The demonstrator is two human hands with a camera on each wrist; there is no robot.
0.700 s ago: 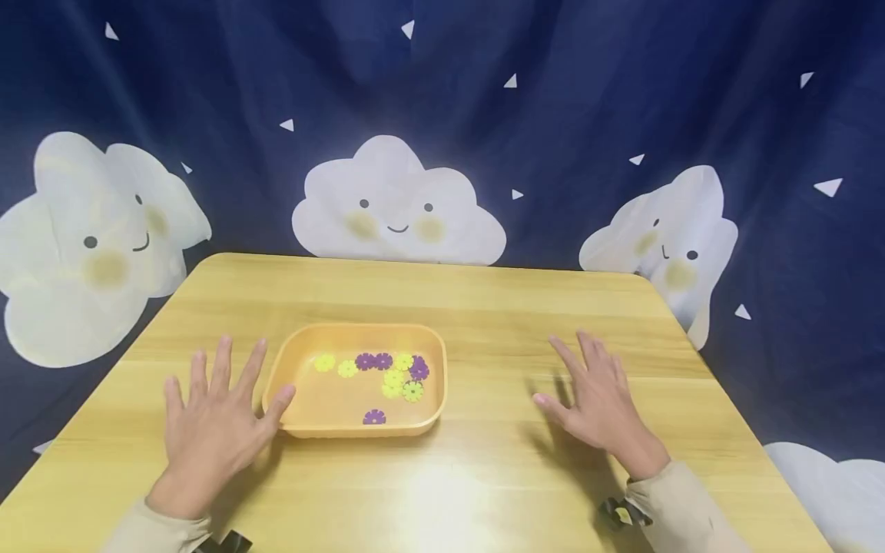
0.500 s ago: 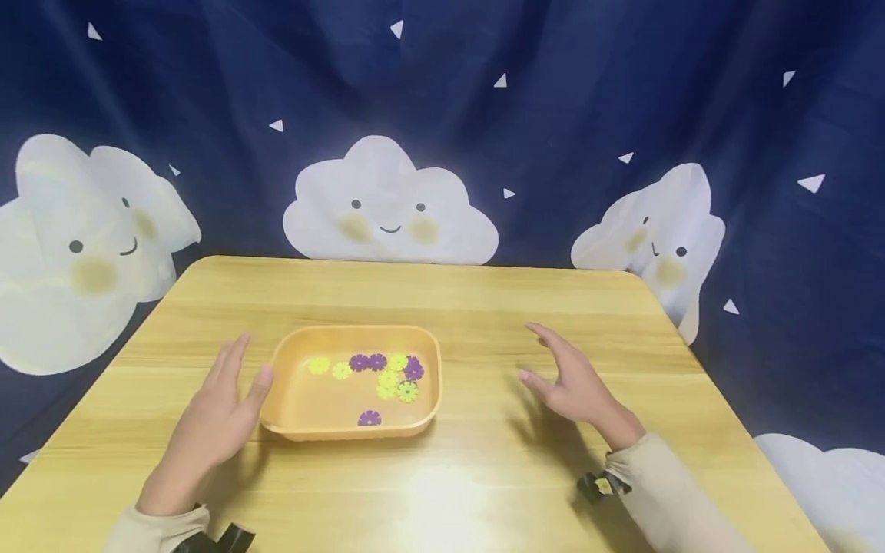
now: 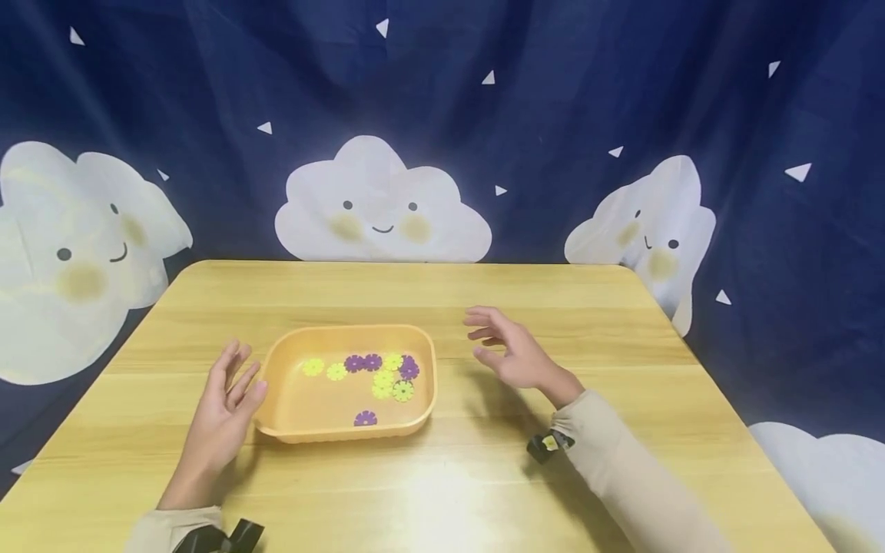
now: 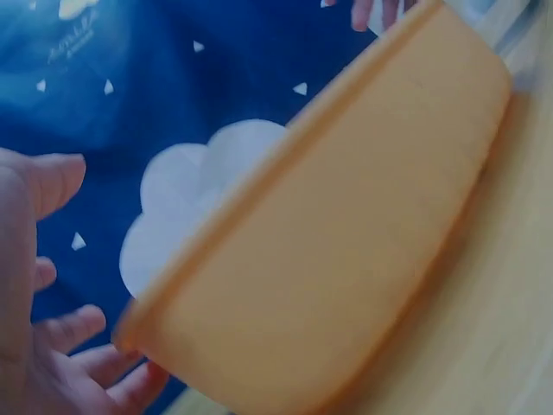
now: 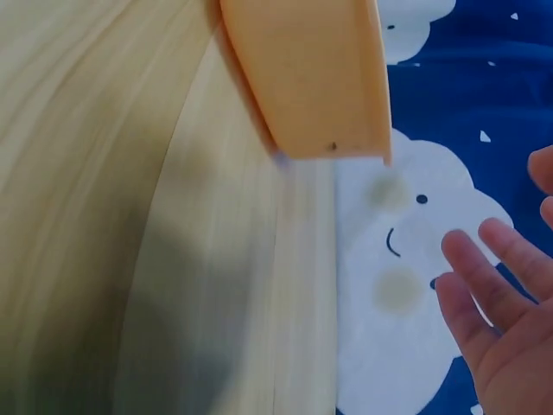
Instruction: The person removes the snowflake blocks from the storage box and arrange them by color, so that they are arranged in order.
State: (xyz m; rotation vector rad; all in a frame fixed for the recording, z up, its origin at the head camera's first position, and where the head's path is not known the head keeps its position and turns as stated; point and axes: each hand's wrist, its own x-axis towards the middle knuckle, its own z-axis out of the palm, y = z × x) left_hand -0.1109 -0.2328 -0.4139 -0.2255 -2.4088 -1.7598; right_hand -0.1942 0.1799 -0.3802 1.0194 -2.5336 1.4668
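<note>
An orange plastic tray [image 3: 325, 411] stands on the wooden table, left of the middle. Inside it lie several yellow flower-shaped discs [image 3: 313, 367] and several purple flower-shaped discs [image 3: 365, 418], most of them toward its right side. My left hand [image 3: 220, 418] is at the tray's left end, fingers loosely bent and holding nothing; in the left wrist view its fingertips come right up to the tray's rim [image 4: 259, 194]. To the right of the tray my right hand [image 3: 522, 357] hovers over the table with relaxed fingers and nothing in them. The right wrist view has this hand [image 5: 510, 320] apart from the tray.
The light wooden table [image 3: 553, 476] has rounded far corners. Behind it hangs a dark blue curtain [image 3: 442, 77] printed with white clouds and small triangles. Both sleeved wrists carry black straps, such as the right strap [image 3: 549, 444].
My right hand has moved left toward the tray. The left hand has turned from spread palm-down to thumb-side up beside the tray's left end. The whole head view has shifted slightly.
</note>
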